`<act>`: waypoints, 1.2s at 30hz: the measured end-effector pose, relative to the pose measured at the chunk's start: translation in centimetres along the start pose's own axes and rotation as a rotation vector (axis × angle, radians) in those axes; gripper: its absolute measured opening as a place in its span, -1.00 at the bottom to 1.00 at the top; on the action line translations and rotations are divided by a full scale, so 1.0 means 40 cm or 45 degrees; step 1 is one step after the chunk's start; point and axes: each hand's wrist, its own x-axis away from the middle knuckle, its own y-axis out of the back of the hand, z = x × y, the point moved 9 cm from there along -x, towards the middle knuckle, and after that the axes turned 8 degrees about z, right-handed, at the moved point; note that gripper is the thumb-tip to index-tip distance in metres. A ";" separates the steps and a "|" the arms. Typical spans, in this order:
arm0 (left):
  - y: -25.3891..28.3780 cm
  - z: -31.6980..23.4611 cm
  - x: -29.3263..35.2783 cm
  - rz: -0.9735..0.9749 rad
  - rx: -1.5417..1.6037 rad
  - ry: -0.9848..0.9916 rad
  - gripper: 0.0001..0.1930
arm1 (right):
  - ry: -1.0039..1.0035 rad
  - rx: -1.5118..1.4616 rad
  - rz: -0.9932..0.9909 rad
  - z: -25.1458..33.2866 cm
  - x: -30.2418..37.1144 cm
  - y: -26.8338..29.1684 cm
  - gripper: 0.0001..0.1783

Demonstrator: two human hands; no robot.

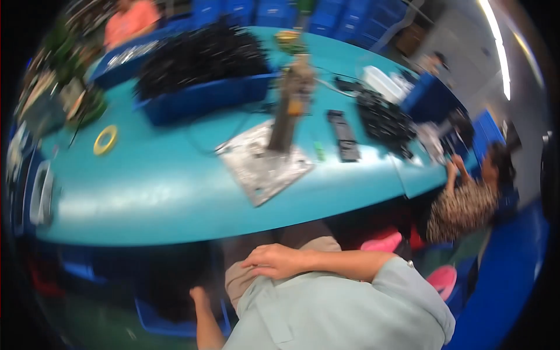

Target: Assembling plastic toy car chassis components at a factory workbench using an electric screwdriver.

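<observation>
My right hand (275, 261) lies across my lap, its fingers loosely stretched out and nothing in them. Below the table's edge my left hand (199, 294) hangs at the blue bin (153, 326) on the floor, which holds dark contents; its fingers are blurred and partly hidden, so any hold cannot be made out. On the turquoise table in front of me stands a small upright press (286, 111) on a square metal base plate (259, 175). To its right lie a long black plastic part (343, 137) and a small green piece (319, 151).
A blue crate (204, 99) heaped with black parts stands at the back left. A roll of yellow tape (105, 140) lies at the left. More black parts (385, 119) are piled at the right, where another person (466, 207) sits. Someone in orange (132, 23) is across the table.
</observation>
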 end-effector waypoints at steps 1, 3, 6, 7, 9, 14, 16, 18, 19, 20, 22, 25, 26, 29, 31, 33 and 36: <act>-0.108 -0.129 0.110 0.000 -0.188 0.085 -0.80 | -0.029 0.035 -0.070 -0.016 0.064 0.041 -0.68; -0.053 -0.224 0.138 -0.030 -0.247 -0.089 -0.80 | -0.002 -0.033 -0.066 0.011 0.135 0.078 -0.68; -0.162 -0.391 0.257 0.160 -0.240 -0.447 -0.79 | -0.170 -0.276 -0.184 -0.026 0.313 0.202 -0.71; -0.241 -0.472 0.365 0.231 -0.302 -0.543 -0.81 | -0.210 -0.252 -0.357 -0.049 0.388 0.264 -0.73; -0.290 -0.541 0.478 0.359 -0.358 -0.667 -0.88 | -0.426 -0.272 -0.685 -0.106 0.497 0.358 -0.74; -0.573 -0.648 0.798 0.676 -0.480 -0.820 -0.87 | -0.549 0.190 -1.422 -0.201 0.697 0.628 -0.73; -0.675 -0.651 0.893 0.809 -0.522 -0.829 -0.87 | -0.504 0.373 -1.554 -0.238 0.719 0.691 -0.72; -0.752 -0.639 0.949 0.924 -0.637 -0.891 -0.86 | -0.580 0.295 -1.554 -0.264 0.709 0.743 -0.67; -0.787 -0.633 0.978 0.953 -0.696 -0.889 -0.86 | -0.652 0.222 -1.550 -0.300 0.707 0.766 -0.63; -0.820 -0.626 1.003 1.005 -0.724 -0.873 -0.85 | -0.724 0.152 -1.542 -0.337 0.706 0.788 -0.59; -0.878 -0.613 1.044 1.084 -0.759 -0.804 -0.85 | -0.763 0.189 -1.516 -0.378 0.690 0.833 -0.55; -0.948 -0.587 1.076 1.187 -0.832 -0.741 -0.84 | -0.863 0.323 -1.415 -0.404 0.656 0.871 -0.54; -0.967 -0.573 1.078 1.227 -0.861 -0.730 -0.84 | -0.865 0.319 -1.411 -0.409 0.647 0.878 -0.54; -1.017 -0.546 1.094 1.349 -0.901 -0.724 -0.83 | -0.957 0.360 -1.395 -0.426 0.640 0.895 -0.53; -1.040 -0.528 1.100 1.431 -0.932 -0.705 -0.82 | -0.973 0.322 -1.370 -0.435 0.613 0.891 -0.56; -1.060 -0.529 1.116 1.484 -0.989 -0.742 -0.83 | -0.960 0.224 -1.363 -0.426 0.601 0.881 -0.56; -1.079 -0.531 1.135 1.546 -1.033 -0.767 -0.84 | -0.899 0.071 -1.412 -0.447 0.626 0.860 -0.60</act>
